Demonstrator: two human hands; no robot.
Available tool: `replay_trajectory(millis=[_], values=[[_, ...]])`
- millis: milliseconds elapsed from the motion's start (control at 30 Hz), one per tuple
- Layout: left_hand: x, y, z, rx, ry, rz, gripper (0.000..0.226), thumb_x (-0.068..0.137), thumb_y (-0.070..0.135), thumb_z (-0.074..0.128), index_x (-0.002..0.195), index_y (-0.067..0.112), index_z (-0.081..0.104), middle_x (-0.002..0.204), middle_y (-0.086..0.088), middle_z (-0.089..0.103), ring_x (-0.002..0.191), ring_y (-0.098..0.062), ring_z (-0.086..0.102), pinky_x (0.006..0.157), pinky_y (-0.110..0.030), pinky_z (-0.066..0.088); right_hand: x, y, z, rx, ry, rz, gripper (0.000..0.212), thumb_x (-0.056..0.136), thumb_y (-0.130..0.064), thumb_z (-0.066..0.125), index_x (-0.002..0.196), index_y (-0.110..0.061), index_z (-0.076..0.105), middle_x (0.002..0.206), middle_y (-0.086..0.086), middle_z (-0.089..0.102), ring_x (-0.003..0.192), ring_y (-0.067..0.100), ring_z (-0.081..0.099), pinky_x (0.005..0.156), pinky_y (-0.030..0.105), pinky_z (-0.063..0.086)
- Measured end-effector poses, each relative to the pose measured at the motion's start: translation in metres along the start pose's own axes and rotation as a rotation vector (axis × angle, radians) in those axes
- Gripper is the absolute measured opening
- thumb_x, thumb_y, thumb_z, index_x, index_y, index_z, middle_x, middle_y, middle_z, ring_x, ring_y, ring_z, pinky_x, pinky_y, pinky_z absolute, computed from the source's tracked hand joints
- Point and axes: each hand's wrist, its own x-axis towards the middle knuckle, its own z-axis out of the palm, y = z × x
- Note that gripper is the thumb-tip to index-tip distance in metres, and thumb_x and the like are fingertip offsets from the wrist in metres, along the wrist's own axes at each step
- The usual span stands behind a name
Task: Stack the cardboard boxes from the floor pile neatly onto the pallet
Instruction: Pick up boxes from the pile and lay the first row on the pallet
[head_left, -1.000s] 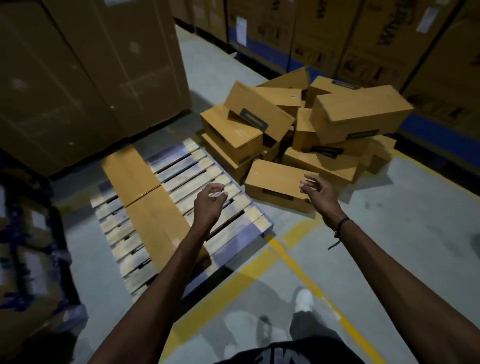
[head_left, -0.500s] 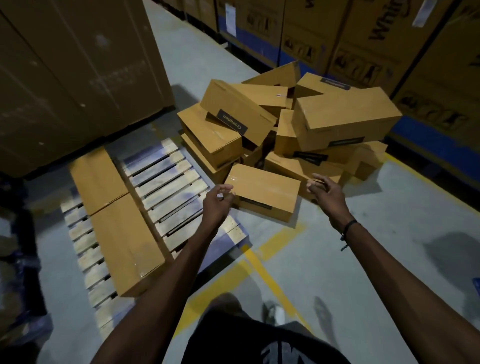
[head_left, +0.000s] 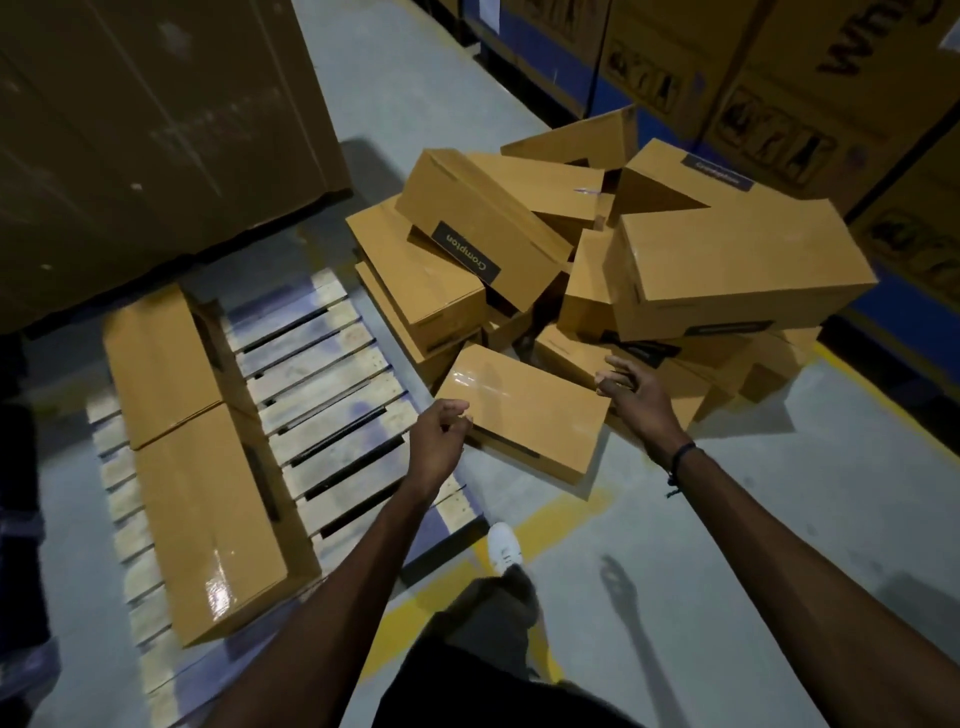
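A jumbled pile of brown cardboard boxes lies on the grey floor at centre right. The nearest box lies flat on the floor at the pile's front. My left hand hovers at this box's near left corner, fingers loosely curled and holding nothing. My right hand reaches over its far right corner with fingers spread. The wooden pallet lies to the left of the pile. Two boxes, the far one and the near one, lie end to end along its left side.
Tall cartons stand behind the pallet, and more big cartons line the back right. Yellow floor lines run under me. My white shoe is by the pallet's near corner. Dark wrapped goods fill the left edge.
I have moved closer to the pile. Both hands have gone forward and down, from in front of the nearest box to either end of it.
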Motion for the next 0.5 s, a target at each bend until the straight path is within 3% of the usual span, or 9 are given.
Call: replay_trajectory(millis=[100, 167, 333, 500], values=[[0.044, 0.005, 0.017, 0.024, 0.011, -0.034, 0.019, 0.096, 0.014, 0.069, 0.114, 0.02, 0.071, 0.105, 0.018, 0.067, 0.105, -0.011, 0.066, 0.092, -0.046, 0.06, 0.049, -0.009, 0.007, -0.036, -0.029, 0.014, 0.039, 0.1, -0.026, 0.066, 0.139, -0.02, 0.06, 0.115, -0.012, 0.06, 0.104, 0.009, 0.062, 0.092, 0.045, 0.058], [0.072, 0.005, 0.026, 0.05, 0.026, -0.04, 0.019, 0.095, 0.016, 0.07, 0.114, 0.019, 0.071, 0.104, 0.016, 0.067, 0.102, -0.012, 0.066, 0.09, -0.049, 0.06, 0.083, -0.013, 0.012, -0.064, -0.048, 0.026, 0.039, 0.1, -0.027, 0.066, 0.138, -0.023, 0.061, 0.116, -0.011, 0.063, 0.104, 0.012, 0.064, 0.094, 0.05, 0.058], [0.136, -0.019, 0.048, 0.123, 0.029, -0.076, 0.014, 0.095, 0.025, 0.071, 0.108, 0.023, 0.07, 0.107, 0.007, 0.071, 0.096, -0.02, 0.069, 0.085, -0.051, 0.06, 0.165, -0.004, 0.028, -0.153, -0.115, 0.029, 0.04, 0.098, -0.028, 0.068, 0.138, -0.024, 0.06, 0.126, -0.007, 0.065, 0.121, 0.02, 0.061, 0.101, 0.053, 0.053], [0.194, -0.077, 0.086, 0.145, 0.042, -0.195, 0.013, 0.096, 0.022, 0.069, 0.109, 0.02, 0.07, 0.107, 0.003, 0.072, 0.098, -0.026, 0.069, 0.088, -0.047, 0.058, 0.254, 0.048, 0.055, -0.256, -0.214, 0.039, 0.042, 0.099, -0.026, 0.068, 0.139, -0.018, 0.059, 0.138, 0.001, 0.062, 0.129, 0.02, 0.056, 0.109, 0.046, 0.048]])
